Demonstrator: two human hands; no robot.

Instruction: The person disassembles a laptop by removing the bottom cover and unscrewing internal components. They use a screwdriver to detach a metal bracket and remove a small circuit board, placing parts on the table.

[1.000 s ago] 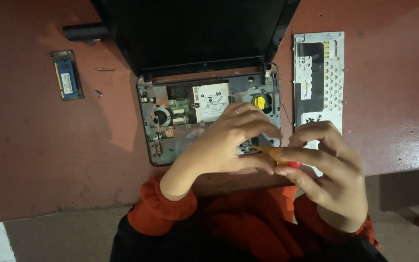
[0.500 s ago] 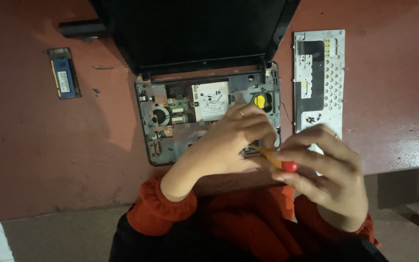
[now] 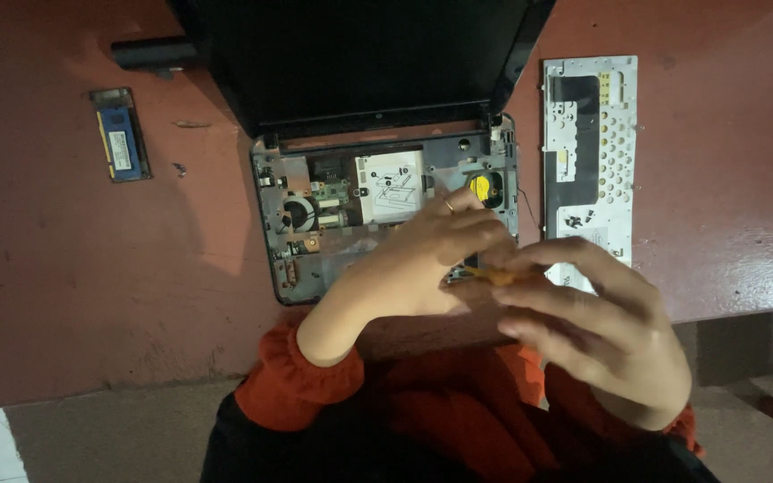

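Reddish counter (image 3: 64, 268) under you, and the small laptop (image 3: 315, 259) is already well stripped: keyboard plate (image 3: 592, 134) lifted off and lying to its right, a memory stick (image 3: 118, 143) set aside far left, board and fan bare. More remains inside. Your left hand (image 3: 431, 259) rests over the base's right half, fingers curled together. Your right hand (image 3: 601, 331) pinches an orange-handled screwdriver (image 3: 494, 275), tip hidden beneath your left fingers.

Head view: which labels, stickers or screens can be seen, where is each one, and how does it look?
Laptop screen: top centre, tilted open, dark rectangle.
White label: inside the opened laptop base, squarish, with black line drawings.
Small pale sticker: on the blue memory module, far left on the table.
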